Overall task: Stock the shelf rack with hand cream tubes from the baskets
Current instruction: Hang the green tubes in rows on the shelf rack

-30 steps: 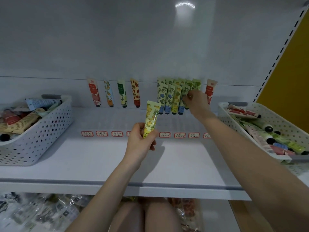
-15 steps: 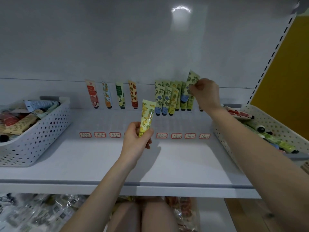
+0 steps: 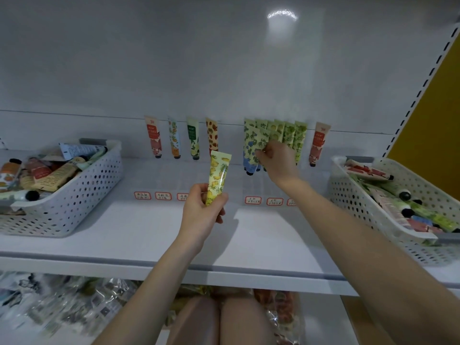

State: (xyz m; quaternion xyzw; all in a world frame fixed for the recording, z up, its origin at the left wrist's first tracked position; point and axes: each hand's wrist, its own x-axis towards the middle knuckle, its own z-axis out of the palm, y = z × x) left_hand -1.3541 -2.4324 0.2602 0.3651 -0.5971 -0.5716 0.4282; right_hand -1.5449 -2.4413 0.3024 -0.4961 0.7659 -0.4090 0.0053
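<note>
The left hand grips a yellow tube upright over the shelf, facing a gap in the back row. The right hand pinches a green tube there.

Dim cool light, overhead glare on back panel, wide-angle bending, blurred lower edge.

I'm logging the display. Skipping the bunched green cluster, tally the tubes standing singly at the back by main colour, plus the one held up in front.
Red-and-peach tubes: 2
White tube with orange fruit: 1
Green tube: 1
Orange tube with red spots: 1
Yellow tube, held in the left hand: 1
Total: 6
</note>
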